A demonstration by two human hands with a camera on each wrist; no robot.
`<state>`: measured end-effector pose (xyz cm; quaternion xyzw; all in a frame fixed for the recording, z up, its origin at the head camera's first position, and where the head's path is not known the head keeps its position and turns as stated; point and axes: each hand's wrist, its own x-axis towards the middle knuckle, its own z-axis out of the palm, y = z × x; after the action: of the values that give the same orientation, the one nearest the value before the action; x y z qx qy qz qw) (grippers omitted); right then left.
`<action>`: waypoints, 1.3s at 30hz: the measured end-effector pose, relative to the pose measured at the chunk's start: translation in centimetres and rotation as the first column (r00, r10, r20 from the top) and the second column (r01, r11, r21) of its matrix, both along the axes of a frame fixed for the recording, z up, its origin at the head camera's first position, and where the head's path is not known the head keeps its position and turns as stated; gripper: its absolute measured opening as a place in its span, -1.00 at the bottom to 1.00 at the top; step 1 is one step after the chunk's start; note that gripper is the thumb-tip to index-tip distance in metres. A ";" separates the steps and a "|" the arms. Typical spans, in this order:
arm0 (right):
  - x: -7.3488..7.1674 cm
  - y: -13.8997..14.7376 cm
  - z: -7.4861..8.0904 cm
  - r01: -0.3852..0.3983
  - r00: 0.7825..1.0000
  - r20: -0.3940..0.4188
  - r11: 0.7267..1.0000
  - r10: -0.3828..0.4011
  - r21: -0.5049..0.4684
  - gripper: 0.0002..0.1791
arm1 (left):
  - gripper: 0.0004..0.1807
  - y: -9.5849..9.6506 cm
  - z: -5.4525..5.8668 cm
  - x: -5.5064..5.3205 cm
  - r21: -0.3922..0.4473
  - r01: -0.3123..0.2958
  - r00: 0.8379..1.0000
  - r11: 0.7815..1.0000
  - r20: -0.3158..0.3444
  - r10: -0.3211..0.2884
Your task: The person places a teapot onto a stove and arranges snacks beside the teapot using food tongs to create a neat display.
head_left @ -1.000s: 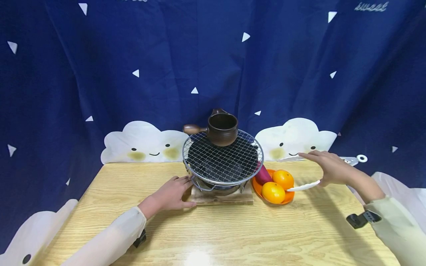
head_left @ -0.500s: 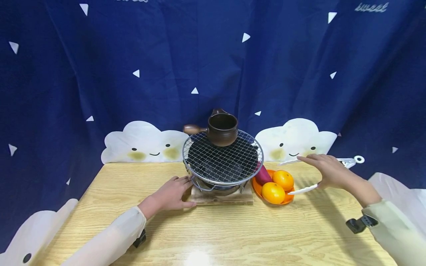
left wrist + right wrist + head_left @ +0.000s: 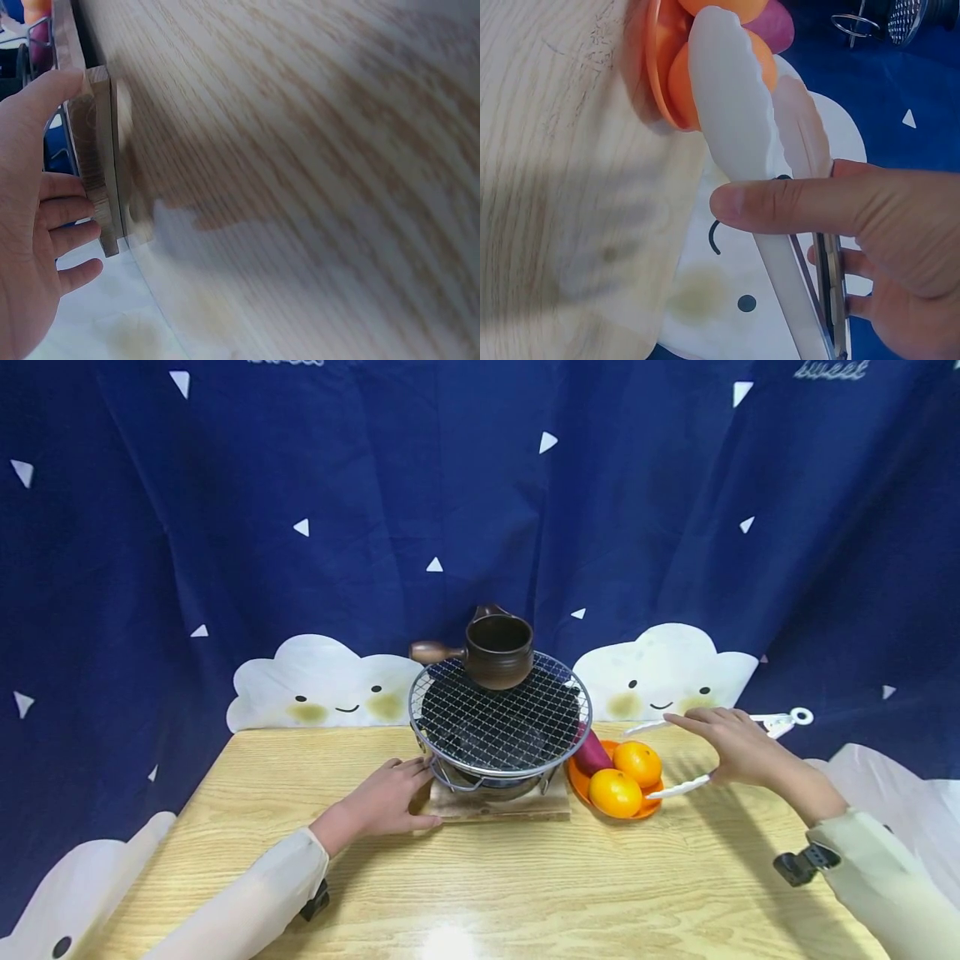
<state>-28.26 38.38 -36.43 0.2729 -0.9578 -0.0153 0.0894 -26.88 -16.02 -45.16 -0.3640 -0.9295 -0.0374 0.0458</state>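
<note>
My right hand (image 3: 738, 747) grips white-tipped tongs (image 3: 731, 97), thumb on one arm and fingers on the other, with the jaws spread wide. Their lower tip reaches beside two oranges (image 3: 615, 793) on an orange plate (image 3: 651, 812); the upper tip is farther back. A purple sweet potato (image 3: 594, 755) lies on that plate too, against the grill's side. My left hand (image 3: 384, 795) rests at the left front corner of a wooden board (image 3: 510, 814), thumb along the front and fingers extended on the left side. On the board stands a round tabletop grill (image 3: 498, 735) with a wire mesh.
A dark brown pot (image 3: 501, 664) with a wooden side handle sits at the back of the mesh, handle to the left. Behind the wooden table (image 3: 510, 885) hangs a blue curtain (image 3: 360, 485) with white clouds and triangles.
My right hand and the tongs have shifted slightly left and down, with the jaws still apart. The left hand, grill and fruit have stayed put.
</note>
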 end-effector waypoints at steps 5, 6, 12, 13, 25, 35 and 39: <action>0.0 0.2 -0.3 0.000 1.000 -0.022 1.000 0.001 0.016 0.21 | -0.01 0.1 -0.1 0.0 -0.011 -0.014 1.000 1.000 0.012 0.014; 0.0 0.2 -0.4 -0.003 1.000 -0.031 1.000 0.004 0.019 0.22 | -0.01 0.1 -0.1 0.1 -0.011 -0.016 1.000 1.000 0.015 0.016; -0.1 0.5 -0.8 0.001 0.998 -0.069 0.999 0.002 0.035 0.22 | -0.03 0.1 0.0 0.2 -0.004 -0.016 1.000 1.000 0.019 0.016; -0.1 0.5 -0.9 0.004 0.997 -0.073 0.999 -0.001 0.037 0.22 | -0.03 0.1 0.0 0.2 -0.001 -0.015 1.000 1.000 0.017 0.015; -0.1 0.0 -1.1 0.025 0.997 -0.071 0.998 -0.021 0.058 0.17 | 0.01 0.1 0.1 0.1 -0.020 -0.028 0.999 0.999 0.018 0.029; -0.4 -0.2 -1.4 0.035 0.997 -0.073 0.997 -0.030 0.062 0.15 | 0.00 0.1 0.3 0.1 -0.017 -0.027 0.999 0.999 0.023 0.027; -0.5 -0.2 -1.5 0.043 0.997 -0.061 0.997 -0.039 0.058 0.16 | 0.01 0.1 0.2 0.1 -0.021 -0.030 0.999 0.999 0.028 0.031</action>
<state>-28.72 38.20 -37.97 0.2552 -0.9592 -0.0538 0.1093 -26.78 -15.93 -44.94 -0.3498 -0.9358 -0.0325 0.0296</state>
